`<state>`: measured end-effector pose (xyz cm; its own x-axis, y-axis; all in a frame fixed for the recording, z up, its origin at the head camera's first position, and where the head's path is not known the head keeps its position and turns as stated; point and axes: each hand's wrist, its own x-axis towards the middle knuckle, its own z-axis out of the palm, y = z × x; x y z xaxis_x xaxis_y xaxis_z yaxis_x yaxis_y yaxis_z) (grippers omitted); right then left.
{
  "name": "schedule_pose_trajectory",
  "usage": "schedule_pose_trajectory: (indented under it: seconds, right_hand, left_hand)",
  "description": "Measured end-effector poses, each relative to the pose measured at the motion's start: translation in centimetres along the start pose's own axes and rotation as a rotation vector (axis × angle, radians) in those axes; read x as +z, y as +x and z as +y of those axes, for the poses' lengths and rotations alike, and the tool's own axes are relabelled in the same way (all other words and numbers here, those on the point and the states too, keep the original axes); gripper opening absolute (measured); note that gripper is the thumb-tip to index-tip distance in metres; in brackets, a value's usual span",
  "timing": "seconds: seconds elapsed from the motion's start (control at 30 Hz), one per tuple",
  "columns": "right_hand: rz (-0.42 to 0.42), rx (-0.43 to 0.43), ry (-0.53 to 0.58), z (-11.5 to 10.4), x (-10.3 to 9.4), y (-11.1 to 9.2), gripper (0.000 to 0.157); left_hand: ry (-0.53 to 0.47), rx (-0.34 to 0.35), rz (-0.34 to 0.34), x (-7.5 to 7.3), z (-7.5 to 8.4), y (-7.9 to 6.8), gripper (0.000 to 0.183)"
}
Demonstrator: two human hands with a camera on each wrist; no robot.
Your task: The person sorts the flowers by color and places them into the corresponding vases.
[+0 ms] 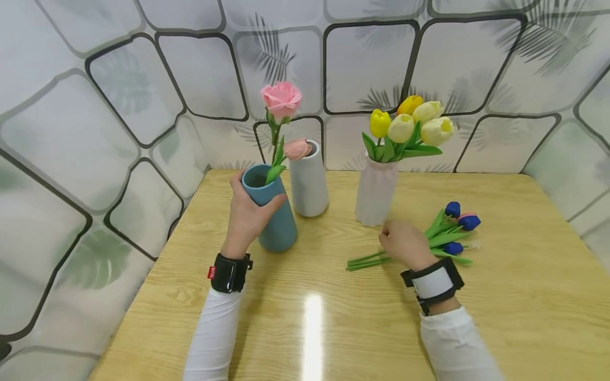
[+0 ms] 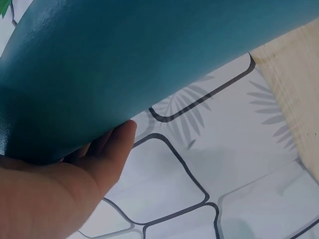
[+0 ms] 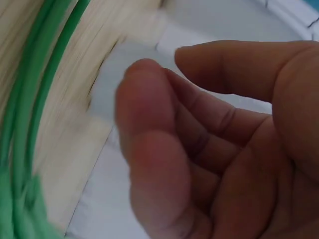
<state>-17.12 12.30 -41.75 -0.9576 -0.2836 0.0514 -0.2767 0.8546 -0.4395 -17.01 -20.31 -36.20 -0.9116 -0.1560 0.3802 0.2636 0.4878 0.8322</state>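
My left hand (image 1: 249,214) grips the upper part of a teal vase (image 1: 278,230), thumb toward the front and fingers around the far left side. A pink rose (image 1: 282,100) rises from the vase's mouth. In the left wrist view, fingertips rest against the teal wall (image 2: 129,64). My right hand (image 1: 406,244) hovers over a bunch of blue tulips (image 1: 469,221) lying on the table. Its fingers are loosely curled and the thumb stands apart, with nothing between them in the right wrist view; green stems (image 3: 37,94) pass beside it.
A white vase (image 1: 310,188) stands right behind the teal one, a pink tulip (image 1: 297,150) in front of its rim; which vase holds that tulip I cannot tell. Farther right, a pale ribbed vase (image 1: 375,193) holds yellow and cream tulips (image 1: 401,128). Patterned fabric (image 1: 371,69) closes off the table's back.
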Motion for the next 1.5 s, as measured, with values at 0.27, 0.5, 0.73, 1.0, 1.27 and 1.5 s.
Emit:
schedule_pose_trajectory:
  seconds: [0.27, 0.5, 0.73, 1.0, 1.27, 1.5]
  right_hand:
    - [0.035, 0.153, -0.024, 4.7, -2.0, -1.1, 0.041]
    - [0.054, 0.225, -0.061, 7.5, -3.2, -1.7, 0.033]
    - [0.058, 0.298, -0.075, 8.3, -3.3, -1.9, 0.039]
    - [0.093, 0.187, -0.001, 7.7, -2.1, -1.4, 0.038]
    - [-0.043, 0.281, -0.027, 5.9, -0.1, -0.8, 0.049]
    - [-0.001, 0.316, 0.030, 6.3, 0.7, -0.6, 0.047]
  left_hand:
    - [0.067, 0.131, 0.205, -0.1, -0.9, -0.5, 0.099]
    - [0.117, 0.493, 0.544, -0.1, 1.0, -0.6, 0.048]
    - [0.103, 0.591, 0.536, 0.8, 2.0, -1.1, 0.011]
    - [0.107, 0.556, 0.424, 1.4, 2.2, -1.5, 0.008]
    - [0.161, 0.531, 0.407, 1.7, 2.4, -1.4, 0.005]
    - [0.171, 0.527, 0.395, 1.9, 2.5, -1.4, 0.005]
